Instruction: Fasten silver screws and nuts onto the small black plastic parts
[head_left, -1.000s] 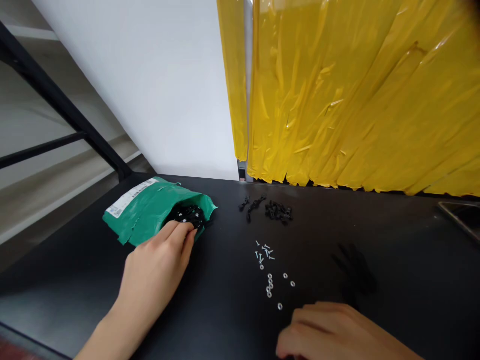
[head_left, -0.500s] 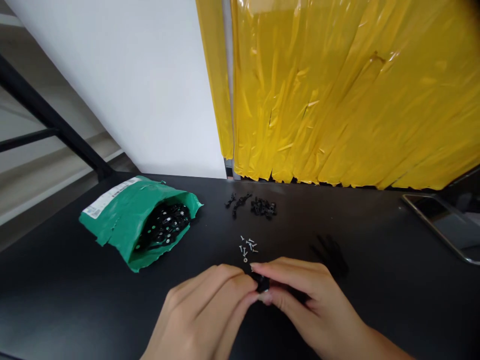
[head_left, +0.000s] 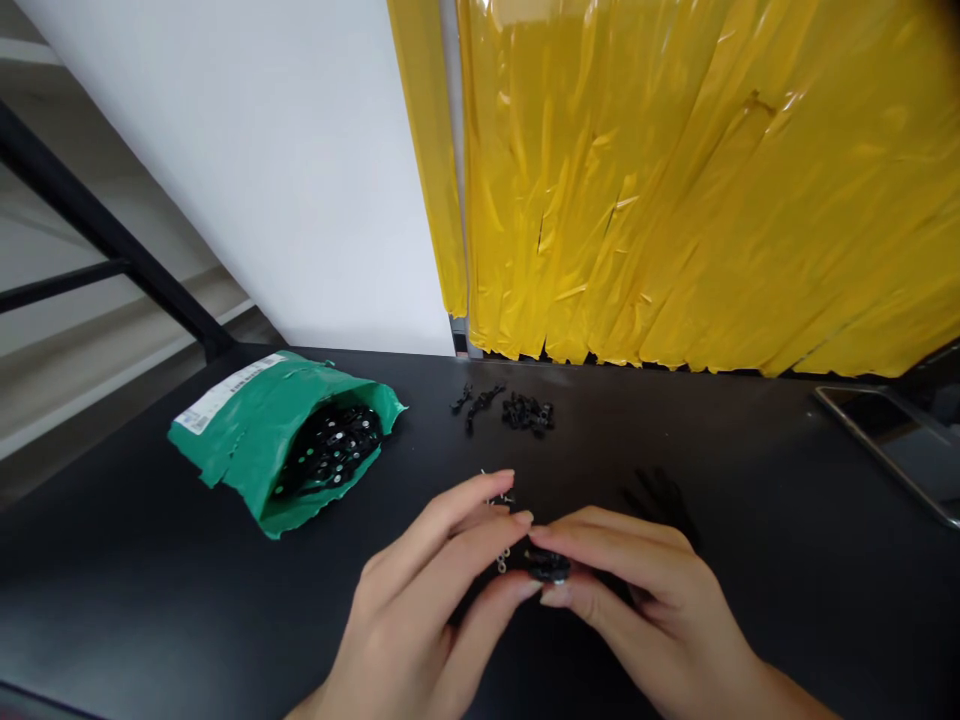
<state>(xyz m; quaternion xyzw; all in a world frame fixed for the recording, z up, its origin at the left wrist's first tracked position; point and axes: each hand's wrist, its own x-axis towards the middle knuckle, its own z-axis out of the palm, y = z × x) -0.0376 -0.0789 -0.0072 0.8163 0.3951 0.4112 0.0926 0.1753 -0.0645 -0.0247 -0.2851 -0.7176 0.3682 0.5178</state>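
My right hand (head_left: 652,600) pinches a small black part (head_left: 549,566) between thumb and fingertips; a bit of shiny metal shows at its lower edge. Close beside it, my left hand (head_left: 442,580) has its thumb and fingers parted, the fingertips right at the left side of the part. Whether they touch it is hard to tell. Small silver screws (head_left: 508,497) lie partly hidden behind my left fingers, and small rings (head_left: 502,562) show between the left thumb and fingers.
On the black table (head_left: 225,620), an open green bag (head_left: 247,430) of black parts lies at the left. Small black pieces (head_left: 528,413) are piled farther back, with thin black ones (head_left: 484,400) beside them. A phone-like framed object (head_left: 892,440) lies at the right. Yellow film (head_left: 675,200) hangs behind.
The black part and my right hand have shifted slightly right. My left fingers have spread and moved up and right, now covering some of the screws.
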